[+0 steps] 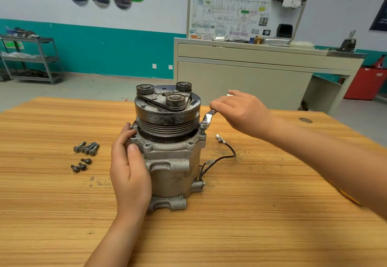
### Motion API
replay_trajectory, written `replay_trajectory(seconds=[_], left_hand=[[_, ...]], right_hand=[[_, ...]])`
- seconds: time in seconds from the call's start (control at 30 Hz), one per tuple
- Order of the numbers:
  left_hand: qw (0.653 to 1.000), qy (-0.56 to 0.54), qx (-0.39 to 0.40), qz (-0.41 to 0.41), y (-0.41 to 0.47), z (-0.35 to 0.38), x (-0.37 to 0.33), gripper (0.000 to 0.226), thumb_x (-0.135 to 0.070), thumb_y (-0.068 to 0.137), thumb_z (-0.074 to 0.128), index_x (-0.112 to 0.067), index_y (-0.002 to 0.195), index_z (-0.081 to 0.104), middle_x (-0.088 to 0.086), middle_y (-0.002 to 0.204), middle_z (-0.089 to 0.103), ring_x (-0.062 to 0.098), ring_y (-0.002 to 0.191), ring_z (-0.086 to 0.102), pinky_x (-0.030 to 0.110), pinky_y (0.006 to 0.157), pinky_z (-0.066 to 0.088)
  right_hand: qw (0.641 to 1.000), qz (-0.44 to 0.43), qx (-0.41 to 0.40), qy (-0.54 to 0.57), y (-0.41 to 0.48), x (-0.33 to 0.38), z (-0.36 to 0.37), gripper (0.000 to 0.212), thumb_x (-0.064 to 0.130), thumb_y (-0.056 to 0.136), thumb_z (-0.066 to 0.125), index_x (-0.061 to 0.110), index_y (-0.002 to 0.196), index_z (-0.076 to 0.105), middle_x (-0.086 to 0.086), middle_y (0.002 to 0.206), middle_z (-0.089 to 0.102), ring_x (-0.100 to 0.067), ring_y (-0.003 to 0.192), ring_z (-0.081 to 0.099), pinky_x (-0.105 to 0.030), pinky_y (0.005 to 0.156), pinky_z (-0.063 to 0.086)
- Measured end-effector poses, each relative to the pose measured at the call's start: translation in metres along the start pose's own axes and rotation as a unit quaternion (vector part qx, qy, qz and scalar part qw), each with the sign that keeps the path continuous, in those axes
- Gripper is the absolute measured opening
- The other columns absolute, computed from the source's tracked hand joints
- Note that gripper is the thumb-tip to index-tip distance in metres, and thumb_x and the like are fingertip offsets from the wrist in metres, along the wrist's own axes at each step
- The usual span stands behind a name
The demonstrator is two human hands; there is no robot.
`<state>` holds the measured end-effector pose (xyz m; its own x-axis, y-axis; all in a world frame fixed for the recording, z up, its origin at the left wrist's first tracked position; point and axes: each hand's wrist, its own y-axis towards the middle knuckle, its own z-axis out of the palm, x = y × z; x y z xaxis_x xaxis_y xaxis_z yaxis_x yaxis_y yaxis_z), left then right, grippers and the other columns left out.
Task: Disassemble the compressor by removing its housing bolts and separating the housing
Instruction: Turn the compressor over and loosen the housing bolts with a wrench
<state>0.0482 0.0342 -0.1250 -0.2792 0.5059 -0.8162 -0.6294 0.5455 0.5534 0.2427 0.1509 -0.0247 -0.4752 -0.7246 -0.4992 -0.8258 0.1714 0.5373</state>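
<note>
From the head view I see the compressor [169, 157] standing upright near the middle of the wooden counter [251, 214], pulley [167, 124] end up, with the dark clutch plate [167, 97] on top. The left grip [128, 168] is wrapped against the left side of the body: the thumb lies across the front just under the flange and the fingers curl round the flange's left ear, holding it. The right grip [240, 111] hovers at the upper right of the pulley, its fingers pinching the handle of a shiny wrench [207, 120]. The wrench's ring end sits on a bolt [202, 131] at the right ear of the flange. A black wire [226, 153] loops out from the right side of the body and ends in a small plug lying on the counter. Left of the compressor, well apart from it, lie loose bolts: a bunch of long bolts [87, 148] and, just nearer me, a few short bolts [80, 165]. Beyond the counter stand a beige cabinet [240, 78] carrying a wiring-diagram board [240, 11], and a metal shelf rack [31, 61] by the teal wall.
</note>
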Motion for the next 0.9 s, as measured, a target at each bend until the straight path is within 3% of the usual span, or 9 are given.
replay_trajectory(seconds=[0.17,0.3,0.4,0.47,0.6,0.7,0.8,0.83,0.9], left_hand=[[0.999,-0.031,0.002,-0.030,0.017,-0.002,0.006,0.041,0.001,0.090,0.033,-0.030,0.107,0.054,0.003,0.128,0.055,0.006,0.119,0.049,0.011,0.095,0.040],[0.998,-0.038,-0.009,-0.045,0.025,-0.001,0.009,0.041,0.003,0.087,0.033,-0.021,0.111,0.055,0.005,0.125,0.058,0.011,0.118,0.052,0.020,0.099,0.042],[0.997,-0.044,-0.019,-0.054,0.022,0.000,0.007,0.040,-0.003,0.085,0.033,-0.025,0.110,0.056,0.003,0.124,0.059,0.009,0.116,0.053,0.021,0.097,0.043],[0.997,-0.046,-0.021,-0.059,0.021,0.000,0.006,0.040,-0.009,0.083,0.034,-0.032,0.107,0.056,0.000,0.124,0.059,0.008,0.116,0.054,0.022,0.098,0.044],[0.997,-0.037,-0.017,-0.059,0.021,-0.001,0.008,0.039,-0.016,0.082,0.035,-0.029,0.111,0.056,-0.003,0.122,0.060,0.004,0.114,0.053,0.015,0.095,0.043],[0.998,-0.032,-0.006,-0.056,0.021,-0.003,0.009,0.035,-0.016,0.085,0.036,-0.035,0.109,0.054,-0.009,0.121,0.059,-0.002,0.112,0.053,0.011,0.092,0.043],[0.999,-0.004,0.007,-0.045,0.019,-0.004,0.002,0.035,-0.001,0.094,0.037,-0.029,0.110,0.052,-0.006,0.132,0.051,0.001,0.120,0.047,0.013,0.099,0.037],[1.000,0.023,0.005,-0.019,0.018,-0.005,-0.003,0.034,0.002,0.094,0.038,-0.024,0.112,0.050,-0.004,0.136,0.045,0.006,0.126,0.042,0.018,0.105,0.033],[0.987,0.085,-0.007,0.138,0.017,-0.011,-0.022,0.029,0.001,0.091,0.043,-0.015,0.115,0.049,0.001,0.135,0.043,0.019,0.129,0.039,0.036,0.112,0.028]], right_hand=[[0.981,0.133,-0.094,0.107,0.000,0.029,0.018,0.021,-0.006,0.079,0.065,-0.004,0.100,0.067,-0.016,0.088,0.071,-0.029,0.080,0.069,-0.051,0.076,0.054],[0.890,0.323,-0.164,0.277,-0.009,0.050,-0.018,0.038,0.013,0.093,0.042,0.005,0.128,0.050,0.011,0.066,0.050,-0.005,0.057,0.047,-0.026,0.052,0.039],[0.916,0.341,-0.033,0.207,-0.023,0.062,-0.052,0.042,0.025,0.095,0.035,0.020,0.137,0.042,0.014,0.056,0.041,-0.008,0.049,0.042,-0.030,0.045,0.032],[0.933,0.326,0.093,0.124,-0.027,0.073,-0.070,0.044,0.029,0.095,0.033,0.032,0.140,0.033,0.009,0.062,0.046,-0.018,0.058,0.046,-0.033,0.049,0.032],[0.926,0.313,0.207,0.037,-0.022,0.083,-0.083,0.048,0.028,0.098,0.027,0.039,0.142,0.010,0.006,0.074,0.041,-0.021,0.071,0.043,-0.031,0.055,0.032],[0.927,0.291,0.237,-0.002,-0.016,0.088,-0.082,0.051,0.023,0.098,0.030,0.035,0.142,0.007,0.006,0.072,0.037,-0.022,0.068,0.039,-0.031,0.049,0.027],[0.928,0.309,0.205,0.024,-0.016,0.081,-0.075,0.044,0.027,0.097,0.031,0.036,0.139,0.022,0.005,0.074,0.050,-0.021,0.068,0.047,-0.030,0.051,0.035],[0.923,0.334,0.182,0.058,-0.016,0.077,-0.071,0.041,0.029,0.096,0.032,0.037,0.136,0.030,0.005,0.076,0.055,-0.020,0.069,0.051,-0.029,0.053,0.038],[0.886,0.406,0.131,0.178,-0.018,0.070,-0.059,0.037,0.030,0.093,0.041,0.032,0.129,0.048,0.011,0.074,0.057,-0.008,0.066,0.052,-0.025,0.054,0.040]])
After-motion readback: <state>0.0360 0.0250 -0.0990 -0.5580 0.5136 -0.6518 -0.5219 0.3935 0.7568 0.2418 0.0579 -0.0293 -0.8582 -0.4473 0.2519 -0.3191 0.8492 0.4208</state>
